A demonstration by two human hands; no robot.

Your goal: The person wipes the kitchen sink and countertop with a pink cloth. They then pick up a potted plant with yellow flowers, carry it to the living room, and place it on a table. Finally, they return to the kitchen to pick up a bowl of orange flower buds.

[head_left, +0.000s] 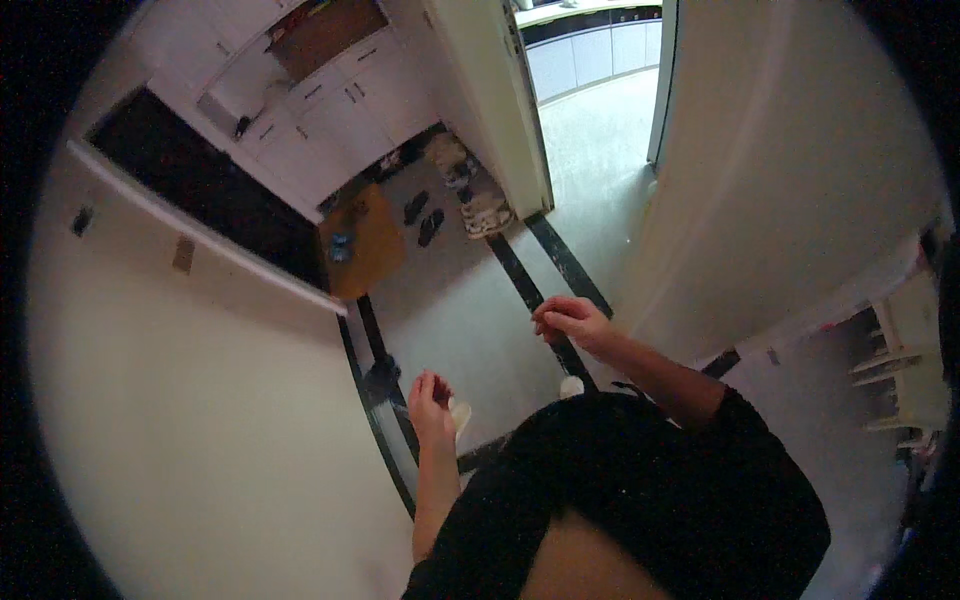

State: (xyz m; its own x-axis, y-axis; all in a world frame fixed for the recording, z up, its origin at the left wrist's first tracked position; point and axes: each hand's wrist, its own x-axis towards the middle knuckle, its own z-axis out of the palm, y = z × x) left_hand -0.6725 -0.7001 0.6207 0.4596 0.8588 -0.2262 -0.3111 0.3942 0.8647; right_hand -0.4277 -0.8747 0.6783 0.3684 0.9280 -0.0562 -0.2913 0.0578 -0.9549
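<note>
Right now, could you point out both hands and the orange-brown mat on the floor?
Left hand (430,396): head view, middle of the hand.
Right hand (578,321): head view, middle of the hand.
Orange-brown mat (377,252): head view, bare part beside the blue shoes (341,248).

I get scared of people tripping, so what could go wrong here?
Someone walking ahead might trip on the dark shoes lying on the floor. The orange-brown mat could slip underfoot, or its blue footwear could trip someone. The left hand and right hand hold no support, so a stumble might be hard to catch.
</note>
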